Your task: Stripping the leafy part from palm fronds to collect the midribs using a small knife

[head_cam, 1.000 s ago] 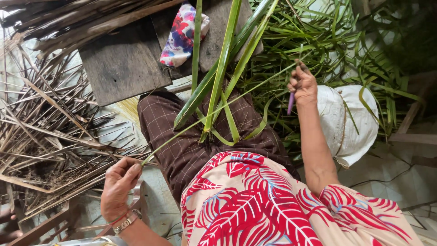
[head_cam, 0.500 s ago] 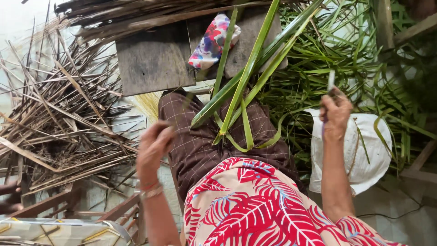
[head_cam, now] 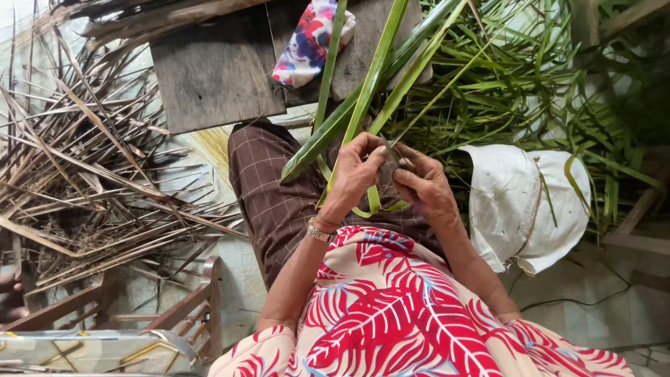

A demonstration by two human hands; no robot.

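Observation:
Both my hands meet over my lap, above the brown checked cloth (head_cam: 269,188). My left hand (head_cam: 352,174) pinches a long green palm leaf (head_cam: 373,77) that runs up and away from my knees. My right hand (head_cam: 422,185) is closed against the same bundle from the right, its fingers touching the left hand's. A small dark thing (head_cam: 391,155) sits between the two hands; what it is cannot be told. Loose green leaf strips (head_cam: 370,202) curl under my hands.
A dark wooden board (head_cam: 216,73) lies ahead with a flowered cloth pouch (head_cam: 310,42) on it. Dry brown fronds (head_cam: 84,174) pile up at the left, fresh green leaves (head_cam: 530,84) at the right. A white sack (head_cam: 523,202) lies beside my right arm. A wooden chair frame (head_cam: 188,307) stands at lower left.
My hands were spread wide apart, stripping a thin midrib from a leaf. Both have swung inward and now meet on the green leaf over my lap.

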